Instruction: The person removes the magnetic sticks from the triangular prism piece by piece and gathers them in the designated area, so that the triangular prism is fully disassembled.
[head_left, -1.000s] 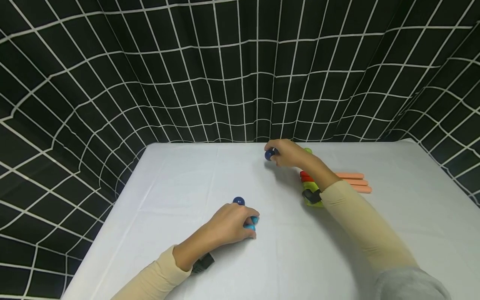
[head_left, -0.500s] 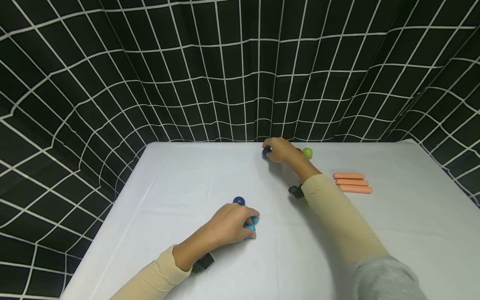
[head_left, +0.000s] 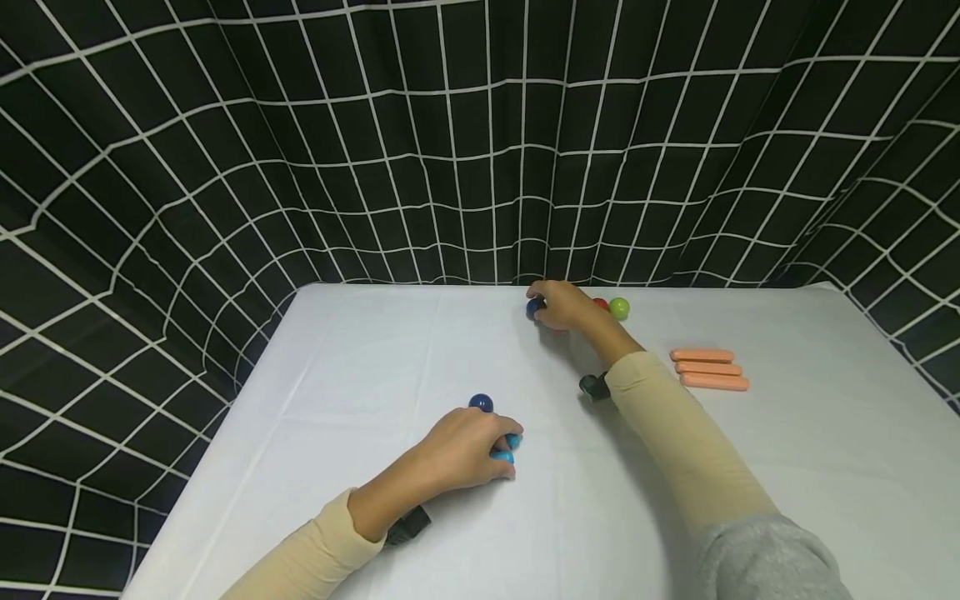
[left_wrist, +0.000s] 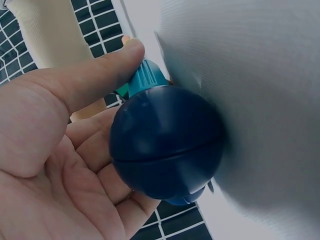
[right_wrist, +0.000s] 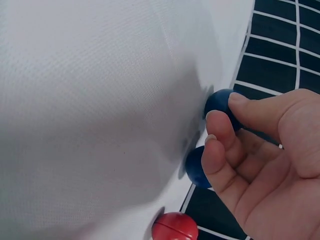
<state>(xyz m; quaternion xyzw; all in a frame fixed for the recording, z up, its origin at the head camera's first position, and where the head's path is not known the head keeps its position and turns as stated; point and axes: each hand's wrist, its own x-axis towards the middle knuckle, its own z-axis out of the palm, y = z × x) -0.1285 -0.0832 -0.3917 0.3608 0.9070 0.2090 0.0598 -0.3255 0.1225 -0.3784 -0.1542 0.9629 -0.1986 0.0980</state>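
Note:
My left hand (head_left: pixel 465 450) rests low over the cloth, thumb and fingers curled round light-blue pieces (head_left: pixel 502 457). In the left wrist view, the thumb presses a ribbed teal piece (left_wrist: pixel 146 77) beside a glossy dark blue ball (left_wrist: pixel 167 142); part of another blue piece shows below it. That dark blue ball (head_left: pixel 481 403) sits by the knuckles in the head view. Near the far table edge, my right hand (head_left: pixel 564 307) pinches a dark blue ball (right_wrist: pixel 220 106) between thumb and fingers. A second blue ball (right_wrist: pixel 196 167) lies by its lower fingers, partly hidden.
A red ball (right_wrist: pixel 175 227) and a lime green ball (head_left: pixel 618 308) lie right of the right hand. Three orange sticks (head_left: pixel 714 381) are lined up farther right. White cloth covers the table (head_left: pixel 360 358); a black gridded curtain (head_left: pixel 450 167) hangs behind.
My right hand has shifted slightly left with the dark blue ball, its forearm swinging left too. The red and green balls came into sight; red and lime sticks became covered. My left hand stays put.

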